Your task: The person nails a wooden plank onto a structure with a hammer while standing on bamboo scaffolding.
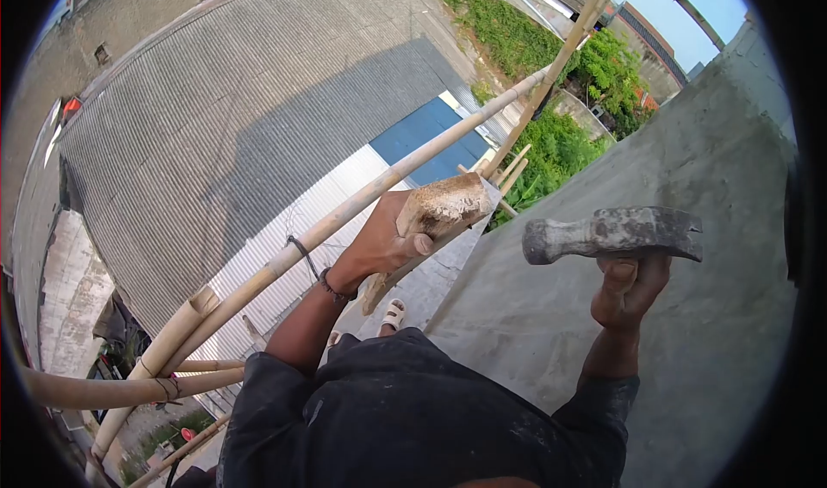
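My left hand (pixel 388 238) grips a wooden plank (pixel 444 208) near its top end, thumb across the broad side. The plank stands roughly upright in front of my body, its end pale and rough, its lower part reaching down toward my sandalled feet. To the right, my right hand (pixel 629 290) is closed around the handle of a claw hammer (pixel 616 232). The hammer's worn, cement-spotted head is held up, its round face to the left and its claw to the right. Most of the handle is hidden by my fingers. Hammer and plank are apart.
A grey plastered wall (pixel 689 316) rises close on my right. Bamboo scaffold poles (pixel 379 186) cross diagonally on my left, tied at joints. Far below lie a corrugated roof (pixel 215 118), a blue roof panel (pixel 431 139) and greenery (pixel 551 156). A narrow ledge runs under my feet.
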`<state>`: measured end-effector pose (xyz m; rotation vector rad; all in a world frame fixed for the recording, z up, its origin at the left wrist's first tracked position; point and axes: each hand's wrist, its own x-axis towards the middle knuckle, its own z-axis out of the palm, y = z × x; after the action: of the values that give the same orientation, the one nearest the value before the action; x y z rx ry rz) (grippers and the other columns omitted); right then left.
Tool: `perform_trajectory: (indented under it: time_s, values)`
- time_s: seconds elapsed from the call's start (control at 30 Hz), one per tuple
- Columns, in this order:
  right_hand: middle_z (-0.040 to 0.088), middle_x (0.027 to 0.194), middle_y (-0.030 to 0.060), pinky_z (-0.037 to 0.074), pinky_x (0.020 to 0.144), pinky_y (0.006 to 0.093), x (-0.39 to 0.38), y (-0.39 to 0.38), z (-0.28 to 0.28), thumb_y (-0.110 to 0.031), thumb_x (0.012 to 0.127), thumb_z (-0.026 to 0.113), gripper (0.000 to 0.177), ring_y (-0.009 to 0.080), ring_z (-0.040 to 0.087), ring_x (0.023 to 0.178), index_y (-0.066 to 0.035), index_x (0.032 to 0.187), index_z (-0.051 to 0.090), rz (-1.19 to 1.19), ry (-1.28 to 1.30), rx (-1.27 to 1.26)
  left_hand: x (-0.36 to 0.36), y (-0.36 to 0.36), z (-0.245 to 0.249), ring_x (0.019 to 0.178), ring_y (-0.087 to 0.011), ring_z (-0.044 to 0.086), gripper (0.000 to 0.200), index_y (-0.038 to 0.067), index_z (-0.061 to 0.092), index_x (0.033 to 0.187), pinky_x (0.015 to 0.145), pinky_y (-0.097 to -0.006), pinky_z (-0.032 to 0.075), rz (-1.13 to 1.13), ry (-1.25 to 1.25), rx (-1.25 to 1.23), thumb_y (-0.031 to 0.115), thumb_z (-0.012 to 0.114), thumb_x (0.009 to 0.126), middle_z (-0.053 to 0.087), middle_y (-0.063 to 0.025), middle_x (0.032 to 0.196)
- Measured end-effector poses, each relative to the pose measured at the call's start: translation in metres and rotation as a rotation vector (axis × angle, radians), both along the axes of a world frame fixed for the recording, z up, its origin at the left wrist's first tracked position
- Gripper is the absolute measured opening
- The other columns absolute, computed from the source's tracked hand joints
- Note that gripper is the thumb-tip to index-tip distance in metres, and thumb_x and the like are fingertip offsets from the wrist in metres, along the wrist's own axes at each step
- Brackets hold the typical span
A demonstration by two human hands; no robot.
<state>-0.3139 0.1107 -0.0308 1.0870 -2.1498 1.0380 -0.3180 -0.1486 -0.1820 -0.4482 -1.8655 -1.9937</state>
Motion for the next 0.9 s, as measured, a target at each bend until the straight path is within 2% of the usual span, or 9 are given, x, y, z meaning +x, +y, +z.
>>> perform_trajectory:
  time_s: [0.07, 0.13, 0.2, 0.33, 0.43, 0.67, 0.73, 0.8, 0.9]
  values:
    - [0.06, 0.083, 0.0153, 0.045, 0.065, 0.0387, 0.004, -0.008, 0.007, -0.041, 0.089, 0.066, 0.044, 0.0317, 0.055, 0.068, 0.002, 0.099, 0.06, 0.086, -0.089, -0.278, -0.001, -0.007, -0.003, 0.114, -0.021, 0.053, 0.123, -0.007, 0.045, 0.13, 0.097, -0.0362, 0.044, -0.149, -0.162, -0.028, 0.09, 0.061, 0.056, 0.056, -0.0125, 0.121]
    - [0.064, 0.076, 0.0091, 0.049, 0.073, 0.0348, 0.002, -0.016, 0.009, -0.038, 0.088, 0.068, 0.037, 0.0241, 0.063, 0.07, -0.001, 0.093, 0.067, -0.17, 0.45, 0.525, 0.001, -0.005, 0.001, 0.114, -0.0216, 0.053, 0.123, -0.007, 0.045, 0.13, 0.097, -0.0364, 0.044, -0.168, -0.165, -0.012, 0.09, 0.06, 0.056, 0.056, -0.0126, 0.121]
    - [0.066, 0.083, 0.0105, 0.05, 0.072, 0.0345, 0.0, -0.013, 0.006, -0.04, 0.09, 0.066, 0.041, 0.0236, 0.065, 0.075, 0.0, 0.095, 0.066, -0.148, 0.194, 0.608, -0.003, -0.007, -0.003, 0.115, -0.0221, 0.052, 0.123, -0.007, 0.044, 0.131, 0.097, -0.0369, 0.044, -0.168, -0.154, -0.019, 0.09, 0.06, 0.057, 0.055, -0.0133, 0.123]
    - [0.068, 0.088, 0.012, 0.052, 0.075, 0.036, 0.011, 0.0, 0.009, -0.038, 0.09, 0.066, 0.038, 0.0258, 0.068, 0.077, -0.001, 0.095, 0.065, 0.045, -0.227, -0.487, 0.001, 0.002, 0.003, 0.076, -0.0191, 0.055, 0.107, -0.007, 0.061, 0.1, 0.068, -0.0346, 0.046, -0.044, -0.053, -0.059, 0.093, 0.051, 0.063, 0.058, -0.008, 0.081]
    - [0.068, 0.085, 0.0108, 0.051, 0.073, 0.0362, 0.003, -0.011, 0.004, -0.039, 0.087, 0.07, 0.035, 0.0263, 0.067, 0.071, -0.005, 0.094, 0.067, -0.164, 0.455, 0.566, 0.005, 0.005, 0.006, 0.074, -0.0188, 0.054, 0.106, -0.007, 0.061, 0.099, 0.066, -0.0352, 0.045, -0.067, -0.034, -0.058, 0.092, 0.05, 0.064, 0.057, -0.0075, 0.079]
    - [0.062, 0.077, 0.0091, 0.046, 0.063, 0.0336, 0.01, 0.002, 0.012, -0.058, 0.092, 0.052, 0.061, 0.0223, 0.058, 0.064, 0.003, 0.092, 0.061, -0.056, 0.03, -0.21, 0.008, 0.008, 0.013, 0.081, -0.0211, 0.058, 0.106, -0.007, 0.061, 0.107, 0.073, -0.0368, 0.047, -0.07, -0.021, -0.076, 0.091, 0.048, 0.068, 0.061, -0.0103, 0.086]
    - [0.062, 0.077, 0.0077, 0.045, 0.057, 0.029, -0.004, -0.006, -0.003, -0.058, 0.092, 0.053, 0.063, 0.018, 0.058, 0.062, 0.005, 0.092, 0.059, -0.135, 0.566, 0.589, 0.006, 0.008, 0.013, 0.082, -0.0212, 0.058, 0.106, -0.007, 0.061, 0.108, 0.074, -0.0368, 0.047, -0.095, -0.013, -0.084, 0.09, 0.048, 0.069, 0.061, -0.0104, 0.086]
    - [0.063, 0.076, 0.0043, 0.048, 0.069, 0.0299, -0.002, -0.004, 0.002, -0.046, 0.091, 0.06, 0.041, 0.0245, 0.064, 0.078, -0.007, 0.087, 0.068, -0.09, 0.058, 0.615, 0.004, 0.008, 0.011, 0.081, -0.0213, 0.057, 0.105, -0.007, 0.06, 0.108, 0.073, -0.0367, 0.047, -0.037, -0.006, -0.076, 0.09, 0.048, 0.069, 0.061, -0.0106, 0.086]
    - [0.062, 0.09, 0.0081, 0.049, 0.062, 0.0323, 0.009, 0.009, 0.011, -0.059, 0.092, 0.051, 0.068, 0.0162, 0.059, 0.068, 0.007, 0.098, 0.06, -0.017, -0.057, -0.201, 0.005, 0.01, 0.014, 0.081, -0.0212, 0.057, 0.105, -0.007, 0.06, 0.108, 0.073, -0.0364, 0.047, -0.054, -0.001, -0.095, 0.09, 0.047, 0.07, 0.061, -0.0109, 0.086]
